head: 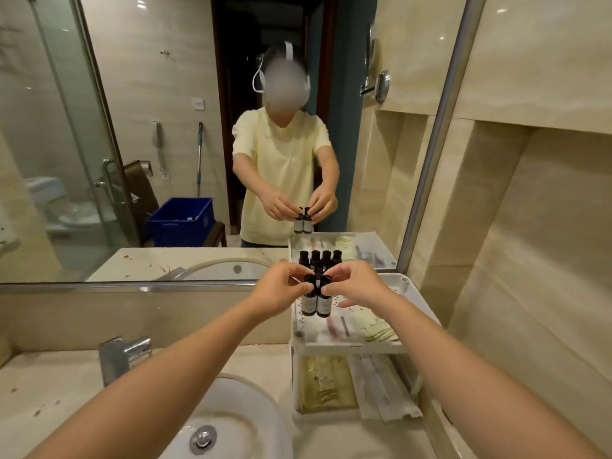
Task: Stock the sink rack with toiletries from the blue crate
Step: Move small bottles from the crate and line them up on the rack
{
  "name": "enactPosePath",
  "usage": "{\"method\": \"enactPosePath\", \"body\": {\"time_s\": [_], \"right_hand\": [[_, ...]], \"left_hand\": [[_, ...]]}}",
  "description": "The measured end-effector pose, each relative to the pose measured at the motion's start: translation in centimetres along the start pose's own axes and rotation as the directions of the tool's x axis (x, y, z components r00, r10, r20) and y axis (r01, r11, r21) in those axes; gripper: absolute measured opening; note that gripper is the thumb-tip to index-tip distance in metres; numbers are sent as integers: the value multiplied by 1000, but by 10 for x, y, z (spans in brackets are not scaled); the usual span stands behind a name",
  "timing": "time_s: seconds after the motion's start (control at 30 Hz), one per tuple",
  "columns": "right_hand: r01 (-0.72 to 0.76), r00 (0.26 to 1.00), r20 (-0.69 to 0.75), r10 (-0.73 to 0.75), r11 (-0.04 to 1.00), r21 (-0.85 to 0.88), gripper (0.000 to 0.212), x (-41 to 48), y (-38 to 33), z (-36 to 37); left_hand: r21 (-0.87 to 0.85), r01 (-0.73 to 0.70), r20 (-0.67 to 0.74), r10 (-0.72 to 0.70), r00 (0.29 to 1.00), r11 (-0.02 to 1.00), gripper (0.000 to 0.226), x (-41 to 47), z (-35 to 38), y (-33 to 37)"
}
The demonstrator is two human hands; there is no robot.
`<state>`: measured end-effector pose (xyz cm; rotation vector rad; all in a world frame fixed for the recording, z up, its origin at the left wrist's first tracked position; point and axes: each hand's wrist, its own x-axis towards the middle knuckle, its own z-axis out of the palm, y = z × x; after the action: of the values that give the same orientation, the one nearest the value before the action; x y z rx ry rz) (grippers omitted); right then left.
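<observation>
While two bottles (324, 304) touch side by side over one rack (410, 293) | left hand (276, 289) pinches one | right hand (357, 286) pinches one

Just one head-worn wide-angle view, looking forward and down over the pale stone desk (49, 385), up close to the big chrome-framed wall mirror (165, 144).

Marble counter (49, 385): white basin (255, 405), chrome faucet (124, 356), two-tier white rack (347, 348) at right.

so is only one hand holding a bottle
No, the left hand pinches the left bottle and the right hand the right bottle, both by the cap.
</observation>
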<state>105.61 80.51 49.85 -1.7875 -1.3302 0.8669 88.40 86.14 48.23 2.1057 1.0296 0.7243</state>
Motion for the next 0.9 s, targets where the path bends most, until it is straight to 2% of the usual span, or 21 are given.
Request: {"method": "enactPosePath", "body": {"time_s": [0.23,0.53,0.9], "right_hand": [[65,998,-10,-67,988,-140,17,54,28,6],[120,989,-39,-145,921,-372,17,85,46,15],[137,988,-11,-156,894,-426,13,95,51,21]], "left_hand": [[67,79,-40,-76,996,995,24,40,22,-29],[97,148,-134,-134,982,984,22,63,40,-44],[160,155,-159,-130,979,975,29,70,46,-57]]}}
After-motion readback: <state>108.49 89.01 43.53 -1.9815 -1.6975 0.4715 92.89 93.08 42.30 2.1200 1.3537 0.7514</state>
